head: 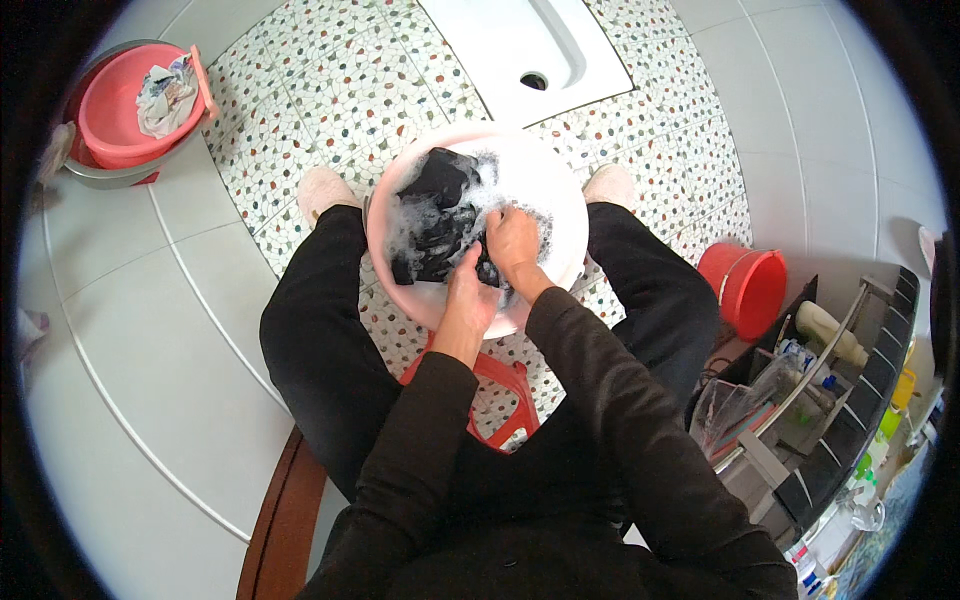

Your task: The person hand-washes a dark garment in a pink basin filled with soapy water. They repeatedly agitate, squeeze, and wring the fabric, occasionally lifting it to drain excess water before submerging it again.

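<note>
A pale pink wash basin [384, 279] full of white suds stands between my feet, on or against a red plastic stool [517, 386]. Wet black cloth [442, 180] lies bunched in its left half, partly under foam. My right hand [514, 241] is closed in a fist around a fold of the cloth near the basin's middle. Just below and to the left, my left hand [470, 296] grips the cloth's near end, thumb on top. The fingers of my left hand are mostly hidden.
A white squat toilet [480, 30] is set in the pebble-patterned floor ahead. At upper left, a pink basin [112, 112] holds a crumpled patterned cloth [166, 97]. On the right are a red bucket [757, 292] and a black rack [862, 427] with bottles.
</note>
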Demonstrator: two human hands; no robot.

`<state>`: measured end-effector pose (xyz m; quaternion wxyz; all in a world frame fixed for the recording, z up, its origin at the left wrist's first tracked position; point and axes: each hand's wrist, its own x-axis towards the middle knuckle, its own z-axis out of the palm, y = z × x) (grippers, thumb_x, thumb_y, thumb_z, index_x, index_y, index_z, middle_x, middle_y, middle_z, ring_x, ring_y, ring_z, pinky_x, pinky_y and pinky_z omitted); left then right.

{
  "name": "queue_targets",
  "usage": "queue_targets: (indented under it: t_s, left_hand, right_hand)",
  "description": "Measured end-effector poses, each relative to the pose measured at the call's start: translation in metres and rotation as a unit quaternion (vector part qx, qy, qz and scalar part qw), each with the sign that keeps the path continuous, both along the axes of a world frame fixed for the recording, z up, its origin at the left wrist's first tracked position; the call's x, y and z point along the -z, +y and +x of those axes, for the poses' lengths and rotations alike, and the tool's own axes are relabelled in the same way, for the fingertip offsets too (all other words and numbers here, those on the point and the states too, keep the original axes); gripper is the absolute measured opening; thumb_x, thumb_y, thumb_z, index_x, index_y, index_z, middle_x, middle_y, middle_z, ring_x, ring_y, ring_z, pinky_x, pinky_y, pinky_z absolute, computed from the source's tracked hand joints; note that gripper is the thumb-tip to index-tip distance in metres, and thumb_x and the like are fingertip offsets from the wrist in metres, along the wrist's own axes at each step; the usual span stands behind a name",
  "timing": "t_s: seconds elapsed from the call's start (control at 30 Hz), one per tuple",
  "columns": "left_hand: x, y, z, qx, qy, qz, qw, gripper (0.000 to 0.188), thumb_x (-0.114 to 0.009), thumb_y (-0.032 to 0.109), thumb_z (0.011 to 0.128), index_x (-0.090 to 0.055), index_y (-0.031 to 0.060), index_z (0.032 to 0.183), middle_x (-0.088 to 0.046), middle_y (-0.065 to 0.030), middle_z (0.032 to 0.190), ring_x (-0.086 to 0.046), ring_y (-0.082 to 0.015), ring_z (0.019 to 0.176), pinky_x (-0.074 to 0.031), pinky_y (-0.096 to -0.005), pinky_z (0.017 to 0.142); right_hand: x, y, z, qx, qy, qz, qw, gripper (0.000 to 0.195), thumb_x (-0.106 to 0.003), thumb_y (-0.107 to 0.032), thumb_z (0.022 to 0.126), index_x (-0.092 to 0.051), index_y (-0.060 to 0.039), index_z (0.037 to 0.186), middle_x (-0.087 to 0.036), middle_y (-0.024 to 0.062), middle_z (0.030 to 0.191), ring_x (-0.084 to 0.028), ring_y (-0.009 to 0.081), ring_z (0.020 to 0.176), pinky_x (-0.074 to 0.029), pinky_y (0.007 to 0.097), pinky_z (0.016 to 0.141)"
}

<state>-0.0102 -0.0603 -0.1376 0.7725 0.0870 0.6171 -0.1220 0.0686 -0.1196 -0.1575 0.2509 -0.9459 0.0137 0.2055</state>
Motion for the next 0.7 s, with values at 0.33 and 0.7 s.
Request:
queue_targets:
  t_s: [0.33,0.7]
  left_hand:
    - [0.029,0.012,-0.024,-0.086,-0.251,-0.174,0.948,0.037,-0.060,0.049,0.095,-0.064,0.0120,0.095,-0.065,-0.0049,0.100,-0.061,-0.0224,0.098,-0.051,-0.0384,0.091]
    - [-0.010,-0.003,0.002,0.027,-0.035,0.056,0.997,0.050,-0.053,0.041,0.100,-0.049,0.0092,0.139,-0.052,-0.0068,0.142,-0.051,-0.0261,0.127,-0.039,-0.0517,0.105]
  right_hand:
    - [-0.074,0.000,-0.069,0.004,-0.024,0.128,0.991,0.028,-0.056,-0.028,0.091,-0.067,-0.0017,0.092,-0.064,0.0238,0.091,-0.063,0.0449,0.085,-0.049,0.0504,0.076]
    - [-0.010,-0.007,-0.018,0.048,0.018,-0.036,0.998,0.046,-0.047,-0.036,0.097,-0.068,0.0040,0.086,-0.066,0.0305,0.086,-0.064,0.0497,0.083,-0.048,0.0558,0.079]
